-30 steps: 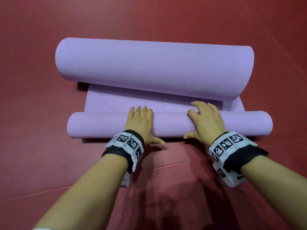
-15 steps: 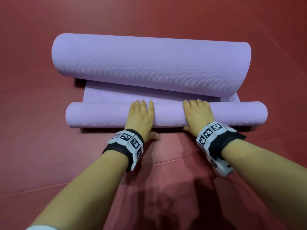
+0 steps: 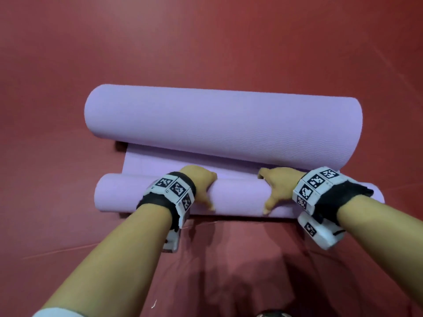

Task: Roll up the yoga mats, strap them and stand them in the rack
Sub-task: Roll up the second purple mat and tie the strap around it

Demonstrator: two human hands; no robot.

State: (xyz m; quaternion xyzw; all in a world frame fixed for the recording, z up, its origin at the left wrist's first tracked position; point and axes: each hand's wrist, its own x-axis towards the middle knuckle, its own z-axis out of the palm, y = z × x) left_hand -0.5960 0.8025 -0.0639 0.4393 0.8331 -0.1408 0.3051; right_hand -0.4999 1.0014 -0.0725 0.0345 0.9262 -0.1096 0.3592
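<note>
Lilac ribbed yoga mat (image 3: 146,161) lies on the red floor (image 3: 45,156), long axis left to right. Thick far roll (image 3: 224,124), thin near roll (image 3: 119,193), flat strip between. Left hand (image 3: 201,186) and right hand (image 3: 278,186) grip the near roll mid-length: thumbs on its near face, fingers curled over the top, tips hidden. Bare floor shows beyond both ends and the far edge.

— How is the light?
— Fairly bright and even, from overhead; a pale sheen sits on the red floor (image 3: 142,24) at the top, no hard glare.
— Shadows?
— A broad dark one on the floor between the forearms, a thin one under the near roll (image 3: 240,197).
— Sharpness?
— Soft all over; the left hand (image 3: 202,183) and right hand (image 3: 280,183) smear slightly, and the wide lens bows the far roll (image 3: 224,124)
</note>
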